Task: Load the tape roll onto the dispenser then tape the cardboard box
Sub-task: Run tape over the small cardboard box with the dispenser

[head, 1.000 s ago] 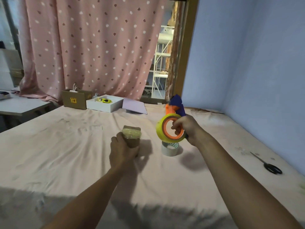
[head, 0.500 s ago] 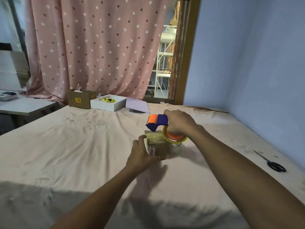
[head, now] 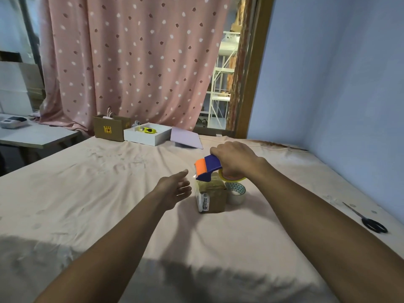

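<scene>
A small cardboard box (head: 211, 196) sits mid-bed on the pink sheet (head: 109, 193), its top already glossy with tape, as a person's right hand (head: 235, 159) lowers a blue-and-orange tape dispenser (head: 206, 167) onto it. The fingers are closed around the dispenser's yellow-rimmed roll. The left hand (head: 175, 189) hovers just beside the box, palm open, fingers spread and holding nothing. The box looks light and likely to skid under the dispenser's pull; bracing its side walls would steady it. A spare tape roll (head: 236, 193) stands against the box, possibly touching it. Scissors (head: 369, 221) lie well apart, near the blue wall (head: 338, 84).
</scene>
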Tool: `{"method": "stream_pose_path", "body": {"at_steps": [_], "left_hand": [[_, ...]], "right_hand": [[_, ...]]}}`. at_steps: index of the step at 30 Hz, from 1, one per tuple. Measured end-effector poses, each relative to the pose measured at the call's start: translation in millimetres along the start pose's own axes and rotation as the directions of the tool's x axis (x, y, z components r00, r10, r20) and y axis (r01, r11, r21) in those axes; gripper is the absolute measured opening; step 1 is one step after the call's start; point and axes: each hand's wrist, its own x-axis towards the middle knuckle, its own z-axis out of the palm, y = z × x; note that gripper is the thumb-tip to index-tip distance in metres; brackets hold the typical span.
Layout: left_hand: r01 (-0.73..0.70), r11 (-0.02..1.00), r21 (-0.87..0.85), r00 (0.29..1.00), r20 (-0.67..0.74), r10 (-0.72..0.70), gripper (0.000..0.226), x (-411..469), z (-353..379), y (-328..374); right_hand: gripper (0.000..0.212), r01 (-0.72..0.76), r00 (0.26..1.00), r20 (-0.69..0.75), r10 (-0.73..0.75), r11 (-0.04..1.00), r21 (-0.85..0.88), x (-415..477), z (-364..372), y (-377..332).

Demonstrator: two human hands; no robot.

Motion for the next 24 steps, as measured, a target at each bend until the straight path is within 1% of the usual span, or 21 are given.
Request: {"method": "stream_pose_path", "body": {"at_steps": [2,4,6,8,9,19,22,24], "left_hand": [[0.047,0.999,0.0,0.998,0.043,-0.047,0.042,3.6,-1.0,-6.1],[0.042,0.999,0.015,0.996,0.075,-0.043,0.044,5.2,0.2,-10.6],[-0.006,1.0,-0.007,0.996,0.09,0.007,0.032,6.4,3.5,-14.2],[-0.048,0.998,-0.036,0.995,0.082,0.05,0.019,7.3,5.9,-16.0],[-0.056,0.997,-0.044,0.995,0.074,0.059,0.016,8.0,6.2,-16.6],[-0.053,0.997,-0.059,0.997,0.055,0.056,0.019,22.7,6.8,-26.4],[-0.049,0.996,-0.08,0.999,0.016,0.051,0.021,28.3,5.8,-30.9],[-0.058,0.996,-0.066,0.998,-0.032,0.056,0.022,30.1,6.1,-32.5]], "right_hand": [[0.047,0.015,1.0,-0.013,-0.015,1.0,0.003,1.9,0.1,1.0],[0.047,0.021,1.0,-0.015,-0.02,1.0,0.0,3.2,2.4,3.3],[0.047,0.023,1.0,-0.008,-0.023,1.0,-0.008,4.1,4.8,6.1],[0.049,0.029,1.0,0.003,-0.029,1.0,-0.011,5.0,6.9,8.3],[0.05,0.034,0.999,0.007,-0.034,0.999,-0.013,5.2,7.9,9.0],[0.046,0.059,0.998,0.039,-0.057,0.996,-0.067,10.2,18.1,15.5],[0.05,0.051,0.997,0.064,-0.049,0.998,-0.034,11.3,23.7,16.5],[0.051,0.049,0.995,0.084,-0.047,0.999,-0.016,11.9,27.7,16.9]]}}
